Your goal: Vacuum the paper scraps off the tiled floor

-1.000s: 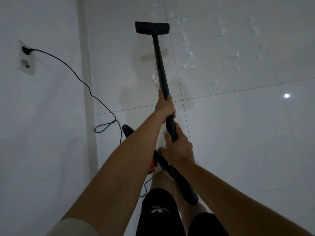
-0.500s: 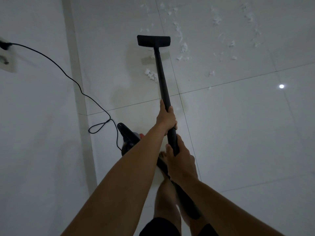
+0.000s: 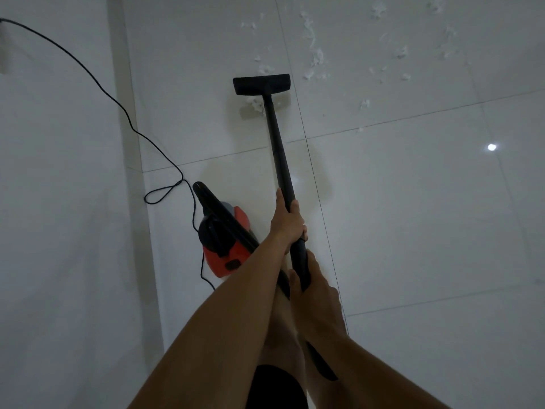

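A black vacuum wand point(image 3: 278, 143) runs from my hands down to a wide black floor nozzle point(image 3: 262, 84) resting on the white tiled floor point(image 3: 413, 231). My left hand point(image 3: 287, 221) grips the wand higher up; my right hand point(image 3: 315, 293) grips it just below. White paper scraps point(image 3: 317, 59) lie scattered beyond and to the right of the nozzle. One small clump of scraps point(image 3: 257, 105) sits just behind the nozzle, left of the wand. The red and black vacuum body point(image 3: 225, 237) stands on the floor left of my hands.
A white wall point(image 3: 59, 202) runs along the left side, with a pale skirting strip. A black power cord point(image 3: 118, 104) hangs from the wall and loops on the floor near the vacuum body. My bare legs stand under my arms. A lamp's reflection point(image 3: 491, 147) glints on the right tiles.
The nozzle has been pulled back toward me, over the scrap clump near the wand. The view has shifted, and the red vacuum body now shows beside my left arm.
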